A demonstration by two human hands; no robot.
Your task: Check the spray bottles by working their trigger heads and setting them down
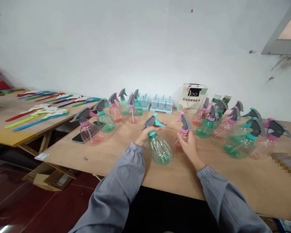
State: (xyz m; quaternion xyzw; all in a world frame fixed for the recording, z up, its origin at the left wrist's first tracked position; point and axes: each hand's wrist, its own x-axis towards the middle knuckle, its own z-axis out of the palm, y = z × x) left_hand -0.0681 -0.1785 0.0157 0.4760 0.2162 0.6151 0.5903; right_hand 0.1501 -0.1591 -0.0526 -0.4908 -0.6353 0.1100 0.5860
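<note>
My left hand (145, 135) is wrapped round the neck of a green spray bottle (160, 149) with a grey trigger and teal collar, standing on the plywood table (126, 168). Close beside it, my right hand (189, 146) grips a pink spray bottle (181, 137) with a grey trigger and pink collar; the palm hides most of its body. Both arms wear grey sleeves.
More spray bottles stand in a group at the left (104, 119) and another at the right (242, 136). A phone (78, 138) lies near the left bottles. Blue ice-pop moulds (161, 104) and a paper bag (192, 97) sit by the wall. A second table holds coloured sticks (38, 113).
</note>
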